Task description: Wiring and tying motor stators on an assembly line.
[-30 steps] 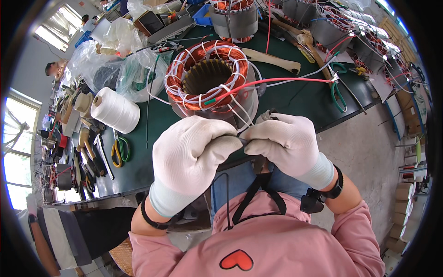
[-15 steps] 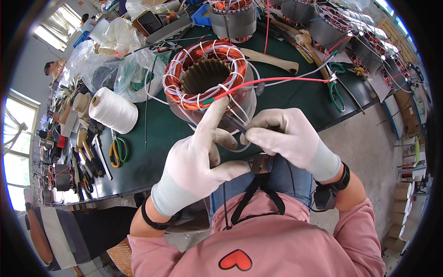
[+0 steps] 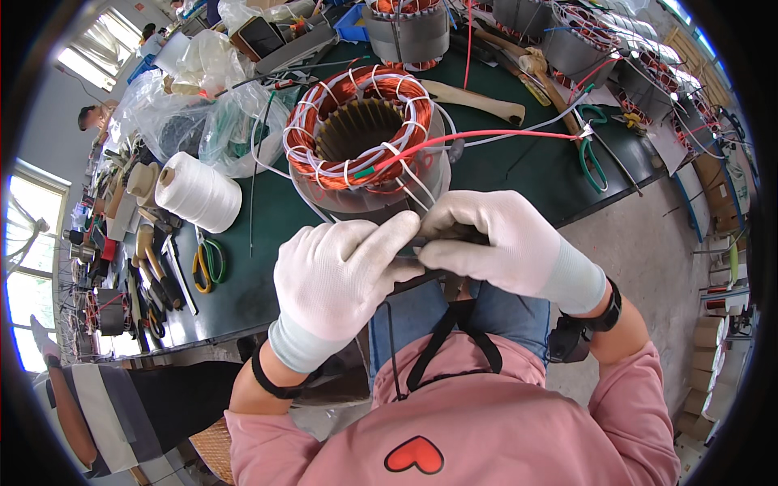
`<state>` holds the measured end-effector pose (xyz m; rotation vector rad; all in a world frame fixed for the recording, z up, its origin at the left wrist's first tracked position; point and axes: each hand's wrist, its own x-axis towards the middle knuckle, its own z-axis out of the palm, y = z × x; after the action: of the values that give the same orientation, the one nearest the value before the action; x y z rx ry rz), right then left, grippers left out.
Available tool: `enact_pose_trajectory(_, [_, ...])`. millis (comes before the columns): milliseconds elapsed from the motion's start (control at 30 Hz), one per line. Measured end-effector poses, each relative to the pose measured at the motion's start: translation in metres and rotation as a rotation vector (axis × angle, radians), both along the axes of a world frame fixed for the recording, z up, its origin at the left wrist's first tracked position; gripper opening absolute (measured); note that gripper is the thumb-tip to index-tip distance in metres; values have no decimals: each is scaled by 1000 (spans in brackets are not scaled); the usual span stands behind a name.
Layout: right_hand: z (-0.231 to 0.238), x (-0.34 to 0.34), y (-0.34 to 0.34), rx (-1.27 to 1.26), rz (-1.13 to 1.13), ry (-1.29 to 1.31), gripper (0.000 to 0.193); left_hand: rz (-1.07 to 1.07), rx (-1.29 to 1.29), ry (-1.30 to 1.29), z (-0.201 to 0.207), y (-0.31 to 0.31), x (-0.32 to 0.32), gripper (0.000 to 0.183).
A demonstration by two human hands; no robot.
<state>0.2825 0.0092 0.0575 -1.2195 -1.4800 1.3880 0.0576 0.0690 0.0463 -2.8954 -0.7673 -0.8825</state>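
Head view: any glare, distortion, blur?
Head view: left window blown out, pale glare on the table at lower left; head view: straight edges bend, corners black; head view: left hand, right hand look fairly sharp.

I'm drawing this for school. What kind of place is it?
Probably a motor workshop: a copper-wound core sits on the green table, with more cores behind it and scissors nearby.

My fingertips (image 3: 408,223) partly hide a dark piece (image 3: 418,242) before the copper-wound stator (image 3: 361,125); the top edge crops another core (image 3: 408,37) behind it.
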Motion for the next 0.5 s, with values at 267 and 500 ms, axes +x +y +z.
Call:
enact_pose_trajectory(267, [-7, 2, -3, 143, -10, -162, 20, -14, 144, 93, -5, 1, 4, 65])
enact_pose_trajectory(500, [-1, 4, -3, 158, 69, -265, 21, -74, 231, 100, -5, 5, -2, 55])
